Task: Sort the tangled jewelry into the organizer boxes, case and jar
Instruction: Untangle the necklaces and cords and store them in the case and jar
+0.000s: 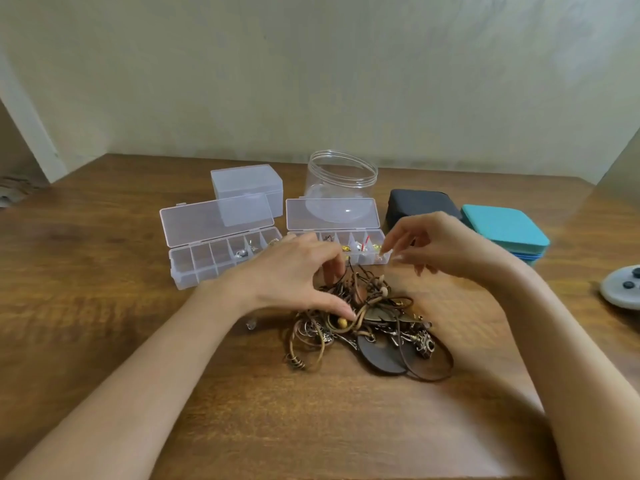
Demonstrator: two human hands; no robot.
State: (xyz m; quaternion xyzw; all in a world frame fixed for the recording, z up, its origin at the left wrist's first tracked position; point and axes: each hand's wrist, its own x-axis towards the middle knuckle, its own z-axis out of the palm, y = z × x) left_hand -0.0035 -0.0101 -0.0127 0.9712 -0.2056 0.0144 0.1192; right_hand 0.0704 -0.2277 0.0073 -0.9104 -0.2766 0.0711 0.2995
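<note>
**Now: left grip in the tangle, right grip at the box**

The tangled jewelry [367, 327] lies on the near middle of the desk [104, 289]. The left grip [294, 271] curls narrowly into its far edge, thumb and fingers round the brown cords. The right grip [446, 247] hangs over the right end of the right organizer box [360, 251], fingertips drawn close; I cannot tell whether it holds anything. The left organizer box [194, 268] is open too. The jar [341, 174], black case [419, 202] and teal case [505, 230] stand farther back.
</note>
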